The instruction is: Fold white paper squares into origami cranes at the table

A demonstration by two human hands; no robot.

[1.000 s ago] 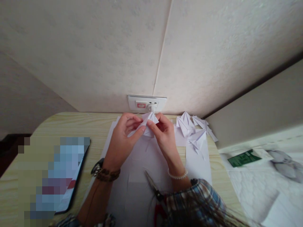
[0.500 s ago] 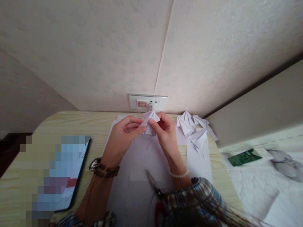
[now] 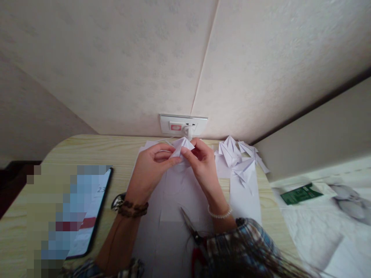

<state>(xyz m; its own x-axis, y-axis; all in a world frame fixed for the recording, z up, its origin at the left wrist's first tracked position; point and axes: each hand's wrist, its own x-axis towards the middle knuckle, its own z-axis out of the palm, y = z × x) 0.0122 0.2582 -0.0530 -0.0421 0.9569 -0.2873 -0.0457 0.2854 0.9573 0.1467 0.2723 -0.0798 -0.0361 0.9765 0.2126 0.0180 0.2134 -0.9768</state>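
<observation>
A small folded white paper piece [image 3: 183, 145] is held above the wooden table [image 3: 95, 152], just in front of the wall socket [image 3: 183, 125]. My left hand [image 3: 150, 170] pinches its left side with fingers closed. On the other side, my right hand [image 3: 203, 164] grips it with thumb and fingertips. Flat white paper sheets [image 3: 176, 200] lie under both hands. A watch and a bead bracelet sit on my left wrist, a pearl bracelet on my right.
Several finished folded paper shapes [image 3: 239, 160] lie at the table's far right on another sheet. Scissors with red handles [image 3: 193, 235] lie near my right sleeve. A phone [image 3: 87, 216] rests at the left. A bed with a green packet [image 3: 300, 193] is at the right.
Both hands keep the same pinch on the folded paper and have shifted only slightly; the view has drifted a little.
</observation>
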